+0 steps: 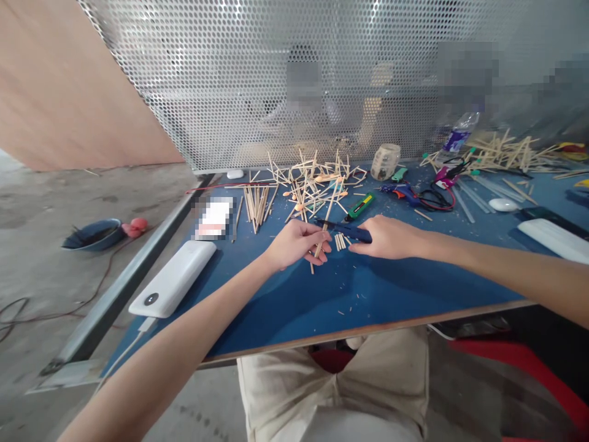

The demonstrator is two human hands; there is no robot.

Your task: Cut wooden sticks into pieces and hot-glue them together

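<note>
My left hand [299, 245] is closed round thin wooden sticks [324, 233], which stick out above and below the fingers at a slant. In my right hand [391, 236] is a pair of pliers with dark blue handles [356, 232]. Their dark jaws reach left to the sticks just above my left fingertips; whether they are closed on a stick I cannot tell. Several short cut stick pieces [340, 242] lie on the blue table [285, 313] between my hands. A green utility knife [360, 207] rests just behind the pliers.
Behind my hands spreads a heap of sticks [317, 175], with a neater bundle [256, 205] to its left. A white power bank [172, 279] lies at the left. Blue [400, 193] and purple [445, 176] glue guns and a clear jar [385, 161] stand before the perforated metal screen [221, 80].
</note>
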